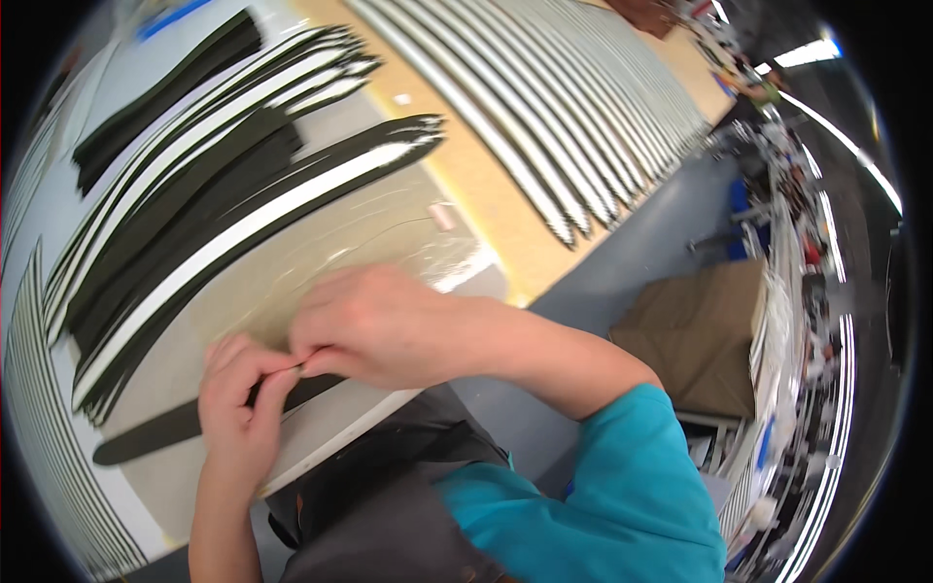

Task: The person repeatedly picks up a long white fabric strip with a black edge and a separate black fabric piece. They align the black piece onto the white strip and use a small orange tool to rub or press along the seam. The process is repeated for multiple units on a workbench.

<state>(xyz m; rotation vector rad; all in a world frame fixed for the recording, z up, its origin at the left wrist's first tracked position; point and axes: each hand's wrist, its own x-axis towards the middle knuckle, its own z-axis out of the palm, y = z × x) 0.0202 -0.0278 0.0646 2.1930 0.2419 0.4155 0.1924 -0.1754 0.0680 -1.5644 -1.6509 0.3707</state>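
My left hand (238,394) and my right hand (374,316) meet over the near edge of the work table (170,486). Thumb and fingers of each are pinched together, tip to tip. Whatever sits between the fingertips is too small to make out. A single dark fabric strip (146,437) with a rounded end lies flat on the table and passes under both hands; its middle is partly hidden by them. Just beyond lies a pile of dark strips with a white band (238,233), stretched lengthwise.
More dark and white strips (209,92) lie farther back on the left. Long striped strips (515,107) stand in a row on the tan board. A small pinkish piece (442,217) rests near the table corner. A brown cloth-covered box (695,330) is off to the right.
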